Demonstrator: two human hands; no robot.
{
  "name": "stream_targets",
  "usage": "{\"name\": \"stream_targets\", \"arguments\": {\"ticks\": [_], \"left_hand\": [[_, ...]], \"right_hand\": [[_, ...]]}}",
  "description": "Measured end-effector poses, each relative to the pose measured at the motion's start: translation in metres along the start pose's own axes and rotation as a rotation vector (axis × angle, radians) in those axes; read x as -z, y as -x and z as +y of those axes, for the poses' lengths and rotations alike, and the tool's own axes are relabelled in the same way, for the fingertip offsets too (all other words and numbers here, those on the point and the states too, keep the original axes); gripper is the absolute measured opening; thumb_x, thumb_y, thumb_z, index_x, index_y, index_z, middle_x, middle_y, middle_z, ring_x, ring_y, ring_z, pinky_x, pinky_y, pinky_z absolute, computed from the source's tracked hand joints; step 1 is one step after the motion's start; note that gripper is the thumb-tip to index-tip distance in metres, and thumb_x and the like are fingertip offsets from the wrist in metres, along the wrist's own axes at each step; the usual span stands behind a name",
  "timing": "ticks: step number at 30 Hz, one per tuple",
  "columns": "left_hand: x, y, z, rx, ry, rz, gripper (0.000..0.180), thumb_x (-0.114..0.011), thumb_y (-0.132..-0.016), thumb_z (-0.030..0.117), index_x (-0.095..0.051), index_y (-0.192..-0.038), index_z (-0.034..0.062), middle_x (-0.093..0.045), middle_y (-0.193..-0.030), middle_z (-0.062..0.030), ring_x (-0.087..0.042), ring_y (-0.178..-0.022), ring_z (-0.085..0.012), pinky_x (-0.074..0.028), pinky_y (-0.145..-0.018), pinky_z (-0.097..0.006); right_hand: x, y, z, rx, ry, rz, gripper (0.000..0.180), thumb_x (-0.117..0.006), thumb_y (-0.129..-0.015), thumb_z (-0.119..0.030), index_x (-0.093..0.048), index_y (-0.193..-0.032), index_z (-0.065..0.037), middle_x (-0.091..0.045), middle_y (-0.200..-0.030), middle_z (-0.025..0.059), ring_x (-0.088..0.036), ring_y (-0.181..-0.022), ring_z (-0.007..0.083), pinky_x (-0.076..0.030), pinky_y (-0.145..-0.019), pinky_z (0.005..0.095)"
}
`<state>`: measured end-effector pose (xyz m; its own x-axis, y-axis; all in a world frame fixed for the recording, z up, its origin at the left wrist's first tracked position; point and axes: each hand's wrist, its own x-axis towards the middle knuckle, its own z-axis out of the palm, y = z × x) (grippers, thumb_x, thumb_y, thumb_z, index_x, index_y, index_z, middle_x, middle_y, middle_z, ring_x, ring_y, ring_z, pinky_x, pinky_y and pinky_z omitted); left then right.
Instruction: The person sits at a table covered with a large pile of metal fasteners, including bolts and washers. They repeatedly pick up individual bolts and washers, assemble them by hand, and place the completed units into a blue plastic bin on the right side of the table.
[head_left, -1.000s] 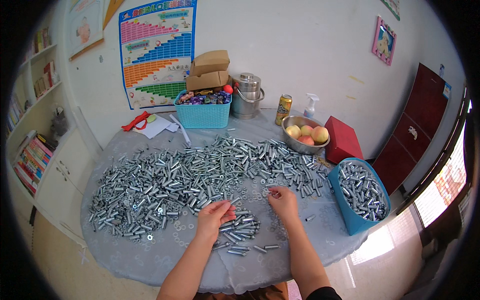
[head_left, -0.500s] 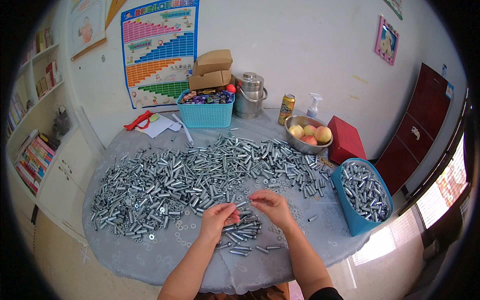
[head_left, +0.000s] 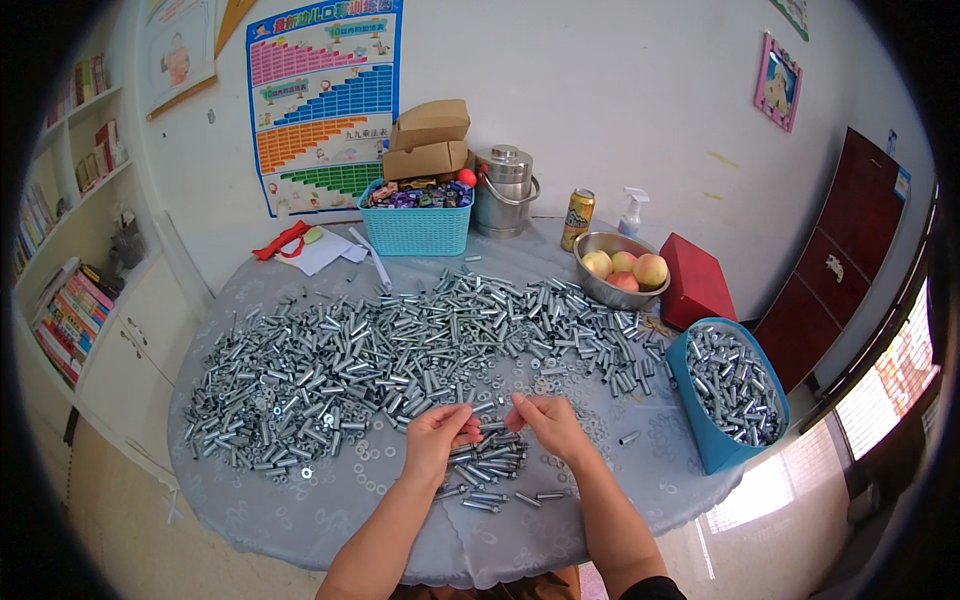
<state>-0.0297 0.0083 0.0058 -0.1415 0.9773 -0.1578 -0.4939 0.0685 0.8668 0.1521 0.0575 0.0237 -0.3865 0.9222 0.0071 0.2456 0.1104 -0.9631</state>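
Note:
Just above the near edge of the big heap, my left hand [head_left: 436, 445] is closed, its thumb and finger pinching a short silvery sleeve anchor bolt [head_left: 485, 407] that points to the right. My right hand [head_left: 550, 422] faces it from the other side. Its thumb and finger are pressed together near the bolt's end, slightly blurred, and whatever is between them is too small to make out. Below both hands lies a small pile of sleeve anchor bolts [head_left: 490, 462], with several strewn toward the table's front.
A wide heap of metal sleeves and bolts [head_left: 330, 350] covers the middle of the table, with flat washers [head_left: 372, 470] scattered nearby. To the right stands a blue bin [head_left: 712, 425] full of metal parts. Behind are a fruit bowl [head_left: 610, 292], red box [head_left: 695, 280], can [head_left: 577, 220] and turquoise basket [head_left: 418, 232].
My right fingertips have drawn in tighter and shifted slightly at the bolt's end. My left hand keeps its pinch almost in place. The whole view has shifted a little.

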Motion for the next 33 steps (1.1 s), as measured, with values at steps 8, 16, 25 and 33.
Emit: {"name": "stream_targets", "arguments": {"ticks": [8, 16, 25, 33], "left_hand": [[0.001, -0.001, 0.000, -0.008, 0.030, 0.013, 0.018, -0.060, -0.084, 0.008, -0.060, -0.095, -0.0061, -0.063, -0.079, -0.0122, -0.062, -0.066, -0.0161, -0.056, -0.062, -0.028], [0.002, -0.002, -0.002, -0.017, 0.016, 0.012, 0.017, -0.060, -0.085, 0.007, -0.060, -0.095, -0.0058, -0.063, -0.080, -0.0126, -0.062, -0.066, -0.0164, -0.056, -0.062, -0.028], [-0.001, 0.001, 0.001, -0.024, -0.011, 0.015, 0.017, -0.060, -0.084, 0.006, -0.060, -0.096, -0.0057, -0.063, -0.080, -0.0125, -0.062, -0.067, -0.0161, -0.057, -0.064, -0.029], [-0.001, 0.001, 0.004, -0.047, -0.099, -0.043, 0.015, -0.060, -0.083, 0.005, -0.062, -0.096, -0.0035, -0.064, -0.081, -0.0098, -0.062, -0.068, -0.0138, -0.055, -0.062, -0.025]], "right_hand": [[-0.002, -0.001, 0.000, 0.090, -0.099, 0.030, 0.033, -0.045, -0.094, -0.025, -0.062, -0.098, 0.004, -0.063, -0.082, 0.0058, -0.055, -0.073, 0.0104, -0.045, -0.070, 0.0240], [-0.002, -0.001, -0.001, 0.105, -0.088, -0.013, 0.033, -0.044, -0.095, -0.026, -0.062, -0.099, 0.002, -0.062, -0.084, 0.0042, -0.055, -0.073, 0.0102, -0.044, -0.070, 0.0238], [-0.001, -0.003, 0.005, 0.076, -0.067, 0.007, 0.034, -0.045, -0.094, -0.027, -0.063, -0.095, 0.002, -0.062, -0.081, 0.0041, -0.055, -0.075, 0.0097, -0.045, -0.070, 0.0234], [-0.013, -0.001, 0.003, 0.113, -0.100, -0.056, 0.020, -0.062, -0.085, -0.015, -0.062, -0.100, -0.001, -0.062, -0.085, 0.0022, -0.055, -0.077, 0.0079, -0.045, -0.072, 0.0215]]}}
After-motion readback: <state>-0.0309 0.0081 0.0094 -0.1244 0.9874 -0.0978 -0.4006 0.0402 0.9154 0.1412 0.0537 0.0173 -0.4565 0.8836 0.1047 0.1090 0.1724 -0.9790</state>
